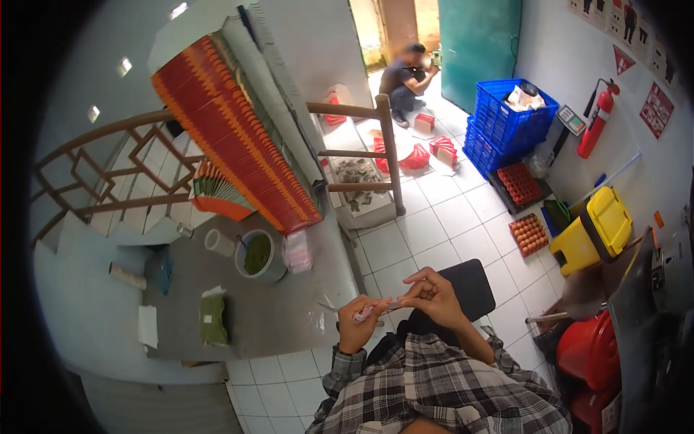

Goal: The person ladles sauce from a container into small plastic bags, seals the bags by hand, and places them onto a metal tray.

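Crumpled pinkish bundle (363, 312) sits in the left hand (354, 323), whose fingers are curled closed around it, out in front of the person's plaid shirt (441, 376). The thumb and forefinger of the right hand (437, 298) come together just beside it, at a thin greyish piece (394, 306) between the two hands; whether they grip that piece is too small to tell, and the other fingers are bent. Near the right hand is a dark seat (466, 289) over the tiled floor (419, 217). Beside the left hand lies the grey worktop (289, 322), bearing a green packet (214, 320) with a white label, a pale bucket (275, 269) with something green inside, a white cup (219, 242) and a small stack of pinkish bags (297, 251). Along its far edge a long row of red-and-orange packs (238, 137) runs at a slant. Farther out, to the right, are a tray of eggs (528, 235) on the floor, a yellow bin (607, 217) and stacked blue crates (499, 137). Another person (405, 81) crouches near the green door (477, 50), with red boxes (442, 152) on the floor close by.
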`<state>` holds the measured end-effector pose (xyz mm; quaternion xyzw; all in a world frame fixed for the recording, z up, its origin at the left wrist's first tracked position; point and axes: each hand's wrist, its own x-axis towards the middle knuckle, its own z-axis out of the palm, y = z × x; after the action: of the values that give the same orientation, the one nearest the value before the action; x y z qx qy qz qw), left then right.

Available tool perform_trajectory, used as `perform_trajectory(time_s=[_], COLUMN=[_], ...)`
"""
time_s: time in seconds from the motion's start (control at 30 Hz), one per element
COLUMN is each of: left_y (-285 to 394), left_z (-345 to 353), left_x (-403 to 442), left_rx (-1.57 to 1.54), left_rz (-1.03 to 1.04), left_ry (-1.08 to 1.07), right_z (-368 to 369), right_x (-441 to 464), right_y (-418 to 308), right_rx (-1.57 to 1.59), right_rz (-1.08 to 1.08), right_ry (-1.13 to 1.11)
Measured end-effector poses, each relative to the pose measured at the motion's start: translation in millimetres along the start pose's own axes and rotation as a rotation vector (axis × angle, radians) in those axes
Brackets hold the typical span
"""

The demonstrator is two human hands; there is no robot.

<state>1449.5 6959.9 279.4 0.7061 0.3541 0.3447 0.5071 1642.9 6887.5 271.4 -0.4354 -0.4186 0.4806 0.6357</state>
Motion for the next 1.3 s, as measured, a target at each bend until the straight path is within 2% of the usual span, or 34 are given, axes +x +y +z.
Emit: perform_trajectory(time_s=[0.1,0.3,0.4,0.57,0.77,0.93,1.03,1.13,1.3], left_y=[-10.0,-28.0,-26.5,-24.3,-28.3,-18.0,-18.3,-19.3,-39.3], left_z=[4.0,15.9,16.2,25.8,63.4,78.0,83.6,80.5,84.3], left_x=[31.8,83.9,111.7,157.4,199.9,207.5,214.3,219.7,230.2], left_rx=[-0.054,-0.131,-0.141,-0.151,-0.189,-0.146,-0.108,-0.048,-0.129], left_rz=[-0.085,-0.034,-0.112,-0.1,-0.033,-0.096,0.003,-0.101,-0.046], left_ry=[-0.065,-0.092,-0.122,-0.113,-0.055,-0.069,-0.039,-0.11,-0.089], right_z=[-14.6,-38.7,-52.7,-73.8,-106.6,-116.2,-111.3,-106.5,-106.4], right_x=[17.3,60.8,87.5,123.8,152.8,162.8,166.5,167.8,176.7], right_y=[2.3,6.6,-2.5,-15.2,-7.9,-3.6,-1.1,-5.7,6.6], right_rx=[0.005,0.031,-0.017,-0.089,-0.053,-0.045,0.064,0.076,0.019], right_rz=[0.017,0.026,0.027,0.045,-0.056,-0.103,-0.054,-0.03,-0.059], right_ry=[0.042,0.087,0.075,0.061,0.133,0.147,0.153,0.16,0.175])
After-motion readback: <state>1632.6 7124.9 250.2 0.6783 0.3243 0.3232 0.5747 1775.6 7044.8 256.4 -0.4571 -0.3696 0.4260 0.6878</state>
